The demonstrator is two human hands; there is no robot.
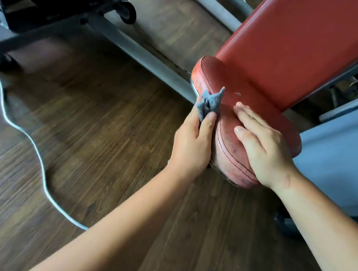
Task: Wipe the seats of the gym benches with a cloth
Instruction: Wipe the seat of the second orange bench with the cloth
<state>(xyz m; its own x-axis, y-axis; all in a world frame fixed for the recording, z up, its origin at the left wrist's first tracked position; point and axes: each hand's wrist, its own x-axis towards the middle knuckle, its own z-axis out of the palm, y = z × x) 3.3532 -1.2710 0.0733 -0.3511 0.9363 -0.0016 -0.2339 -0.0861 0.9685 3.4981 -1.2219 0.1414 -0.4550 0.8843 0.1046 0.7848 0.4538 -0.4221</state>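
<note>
The left hand held the grey cloth pinched in its fingers, pressing it on the red seat edge. Right of them, the right hand lay flat, fingers spread. Wiping looked underway; the backrest beyond seemed untouched.

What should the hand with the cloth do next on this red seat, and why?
Probably slide the left hand and its grey cloth up from the side edge onto the top of the red seat. The cloth sits bunched on the seam at the seat's left side, while the right hand lies flat on top, seemingly steadying it, and the top still shows dark specks.
</note>
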